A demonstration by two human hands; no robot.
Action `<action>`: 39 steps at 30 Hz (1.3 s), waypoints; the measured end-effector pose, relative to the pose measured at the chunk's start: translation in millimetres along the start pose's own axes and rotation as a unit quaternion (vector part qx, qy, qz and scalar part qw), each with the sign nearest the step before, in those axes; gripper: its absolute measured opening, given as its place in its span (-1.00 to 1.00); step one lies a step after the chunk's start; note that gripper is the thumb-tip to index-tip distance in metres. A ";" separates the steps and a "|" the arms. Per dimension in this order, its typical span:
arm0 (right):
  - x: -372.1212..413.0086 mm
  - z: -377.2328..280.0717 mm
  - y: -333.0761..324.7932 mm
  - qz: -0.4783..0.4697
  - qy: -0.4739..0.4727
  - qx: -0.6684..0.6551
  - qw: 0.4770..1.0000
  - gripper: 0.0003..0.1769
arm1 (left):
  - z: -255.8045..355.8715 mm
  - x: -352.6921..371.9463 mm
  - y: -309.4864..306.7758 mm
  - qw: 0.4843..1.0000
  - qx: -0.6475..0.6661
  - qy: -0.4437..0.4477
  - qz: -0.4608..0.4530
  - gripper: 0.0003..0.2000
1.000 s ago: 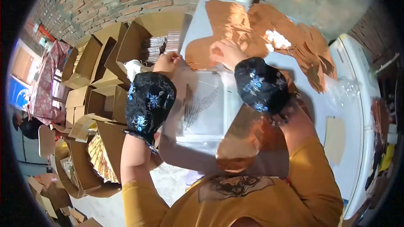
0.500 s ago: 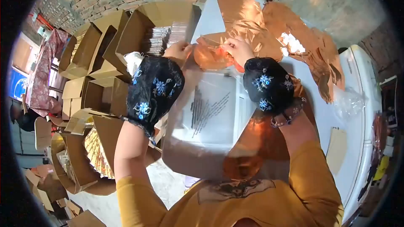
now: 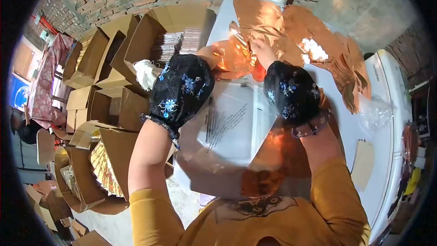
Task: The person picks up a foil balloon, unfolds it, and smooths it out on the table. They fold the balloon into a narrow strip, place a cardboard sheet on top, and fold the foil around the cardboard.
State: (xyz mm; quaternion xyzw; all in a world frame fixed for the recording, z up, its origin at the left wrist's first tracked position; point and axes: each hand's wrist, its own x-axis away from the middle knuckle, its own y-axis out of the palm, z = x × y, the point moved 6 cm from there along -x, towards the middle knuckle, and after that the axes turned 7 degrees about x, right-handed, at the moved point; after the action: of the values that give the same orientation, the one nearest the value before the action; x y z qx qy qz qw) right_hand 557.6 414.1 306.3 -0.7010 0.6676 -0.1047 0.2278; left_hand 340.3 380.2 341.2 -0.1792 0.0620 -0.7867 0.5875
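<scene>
A shiny, see-through orange plastic film (image 3: 230,54) is bunched up between my hands at the far part of the table. My right hand (image 3: 264,53) has its fingers closed on the film's right side, just above a red-orange patch (image 3: 258,71). At the film's left edge is my left hand (image 3: 208,57); its fingers are hidden behind the film. Closer to me lies a clear plastic bag (image 3: 230,118) with dark printed lines. A sheet of orange film (image 3: 266,175) lies flat beside and partly under it.
Copper-coloured sheets (image 3: 314,25) with white crumpled scraps (image 3: 314,49) lie at the back of the white table (image 3: 348,132). A crumpled clear bag (image 3: 377,111) sits at the right. On the left stand cardboard boxes (image 3: 136,41), several holding packed stacks; a white cloth-like bundle (image 3: 146,74) hangs there.
My left hand has moved right, up to the film, and its fingers are now behind it. My right hand has shifted slightly right. The film is lifted and more bunched.
</scene>
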 end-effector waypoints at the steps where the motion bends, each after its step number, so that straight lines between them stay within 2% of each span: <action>1: 1.8 -2.8 -1.5 0.004 -0.003 0.003 1.000 -0.63 | -2.2 -2.8 -2.9 0.998 -0.050 0.009 0.024 -0.71; 4: 9.6 -12.2 -2.8 -0.037 0.026 0.009 0.999 -0.65 | 4.0 -0.9 -3.1 0.991 -0.088 0.085 0.060 -0.70; 5: 12.4 -15.8 -1.7 -0.058 0.042 0.011 0.997 -0.66 | -10.6 -12.4 -6.6 0.984 -0.089 0.100 0.121 -0.69; 8: 14.4 -19.7 0.4 -0.007 -0.019 -0.012 1.000 -0.66 | -25.0 -26.8 -7.8 0.968 -0.124 0.087 0.201 -0.66; 11: 10.5 -13.4 1.4 -0.035 0.009 0.030 0.999 -0.66 | -28.1 -36.4 -11.8 0.951 -0.180 0.077 0.238 -0.67; 14: 6.6 -6.3 2.3 -0.020 -0.011 0.047 0.999 -0.65 | -17.6 -41.2 -7.0 0.949 -0.257 0.055 0.172 -0.69; 17: 5.3 -0.3 4.4 -0.005 -0.027 0.028 0.999 -0.66 | 19.6 -5.8 -0.2 0.963 -0.247 0.058 0.092 -0.71; 18: 6.8 -2.7 4.9 -0.002 -0.029 0.014 0.999 -0.66 | 27.8 2.7 0.8 0.927 -0.328 0.108 0.144 -0.72; 20: 8.7 -2.8 5.4 -0.017 0.005 0.007 1.000 -0.68 | 44.8 18.7 7.1 0.821 -0.475 0.202 0.243 -0.73; 21: 9.1 -1.3 5.6 -0.025 0.022 0.004 0.999 -0.69 | 45.1 15.3 11.2 0.811 -0.501 0.209 0.218 -0.73; 24: 8.3 -1.9 5.3 -0.002 -0.019 0.005 1.000 -0.72 | 41.4 -2.2 20.3 0.773 -0.575 0.228 0.141 -0.72; 25: 5.6 2.8 6.8 -0.002 -0.029 0.017 0.999 -0.73 | 33.8 -9.4 20.5 0.816 -0.531 0.190 0.126 -0.74; 27: -1.0 10.8 8.2 -0.002 -0.049 0.040 0.998 -0.75 | 27.5 -15.2 12.2 0.902 -0.380 0.171 0.113 -0.74; 29: 3.5 3.9 6.4 -0.003 -0.037 0.025 0.999 -0.76 | 7.0 -31.4 2.1 0.967 -0.184 0.148 0.095 -0.71; 32: 5.4 3.5 6.5 -0.005 -0.014 0.018 1.000 -0.76 | -4.1 -42.2 -6.4 0.979 -0.138 0.078 0.128 -0.63; 33: 4.7 3.3 7.3 -0.006 -0.007 0.018 1.000 -0.76 | 4.6 -34.9 -7.6 0.968 -0.176 0.094 0.153 -0.56; 36: 7.7 -1.0 7.0 0.003 -0.037 -0.010 0.999 -0.77 | -1.5 -35.1 -8.3 0.980 -0.070 0.049 0.178 -0.49; 37: 7.2 -1.2 5.9 0.001 -0.039 0.005 0.999 -0.76 | -2.2 -37.7 -10.8 0.965 -0.123 0.067 0.223 -0.45; 39: 6.3 0.2 4.2 -0.003 -0.042 0.037 0.998 -0.75 | 5.5 -29.3 -9.8 0.973 -0.109 0.037 0.198 -0.43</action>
State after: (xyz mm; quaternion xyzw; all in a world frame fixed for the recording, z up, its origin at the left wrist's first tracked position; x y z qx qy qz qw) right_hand 554.4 407.8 303.2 -0.6982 0.6509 -0.1004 0.2806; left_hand 340.6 411.5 343.3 -0.1973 0.2033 -0.6491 0.7060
